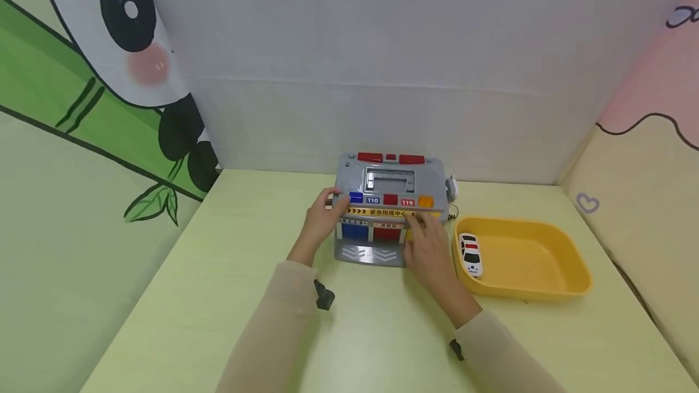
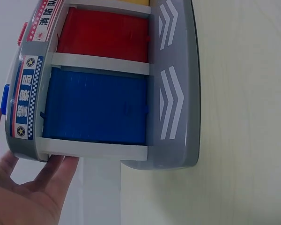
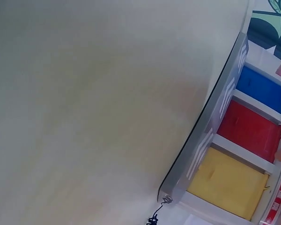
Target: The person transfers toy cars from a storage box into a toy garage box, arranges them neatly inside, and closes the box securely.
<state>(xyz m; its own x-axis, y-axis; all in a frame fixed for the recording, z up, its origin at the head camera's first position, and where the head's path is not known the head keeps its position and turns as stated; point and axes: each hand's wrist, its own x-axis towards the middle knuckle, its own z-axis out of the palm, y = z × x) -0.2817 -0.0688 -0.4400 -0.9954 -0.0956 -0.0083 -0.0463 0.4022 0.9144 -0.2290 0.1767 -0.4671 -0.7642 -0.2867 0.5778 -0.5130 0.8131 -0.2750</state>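
A grey toy garage (image 1: 390, 214) stands at the back of the table, its coloured buttons on top. Its blue door (image 2: 96, 107), red door (image 3: 249, 130) and yellow door (image 3: 228, 183) are down. My left hand (image 1: 321, 220) holds its left side, thumb by the blue button (image 1: 356, 198) and fingers against the side wall. In the left wrist view the left hand (image 2: 30, 192) shows at the lower left. My right hand (image 1: 431, 253) rests its fingertips on the upper front edge, over the yellow door. Only slivers of that hand show in the right wrist view.
A yellow tray (image 1: 524, 293) lies right of the garage, with a white toy police car (image 1: 471, 255) at its left end. A white handset (image 1: 451, 188) with a dark coiled cord (image 3: 152, 219) hangs on the garage's right side. A white wall (image 1: 371, 77) rises behind.
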